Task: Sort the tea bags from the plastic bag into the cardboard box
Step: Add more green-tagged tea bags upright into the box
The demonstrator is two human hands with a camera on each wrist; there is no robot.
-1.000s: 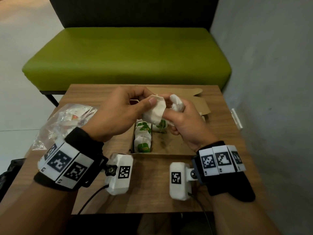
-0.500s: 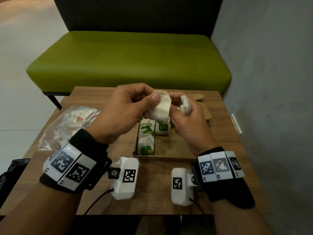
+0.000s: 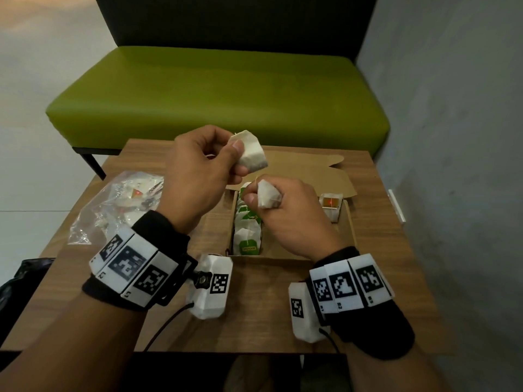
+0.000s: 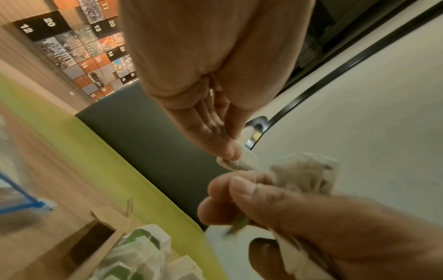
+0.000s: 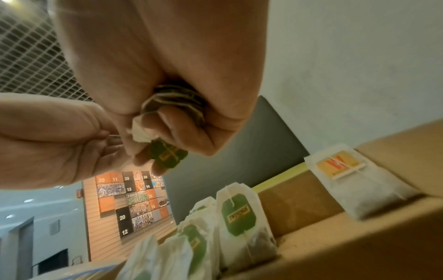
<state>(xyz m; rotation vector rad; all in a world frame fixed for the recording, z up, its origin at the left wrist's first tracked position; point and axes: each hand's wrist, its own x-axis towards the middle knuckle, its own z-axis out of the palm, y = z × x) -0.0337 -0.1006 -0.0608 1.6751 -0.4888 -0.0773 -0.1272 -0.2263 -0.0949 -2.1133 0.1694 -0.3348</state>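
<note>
Cardboard box (image 3: 346, 222) holds green-tagged tea bags (image 3: 247, 236).

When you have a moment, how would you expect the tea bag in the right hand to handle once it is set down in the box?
The tea bag in the right hand looks soft: it is crumpled inside the fingers, so probably floppy and light. Its green tag dangles loose and may snag. The bags already in the cardboard box lean on each other, so it likely needs support to stand.

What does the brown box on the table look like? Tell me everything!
The box is plain brown cardboard, shallow and open, its lid flap folded back flat behind it. It sits on the wooden table. Green-tagged tea bags stand in a row along its left side; one orange-tagged bag leans at its right.
</note>
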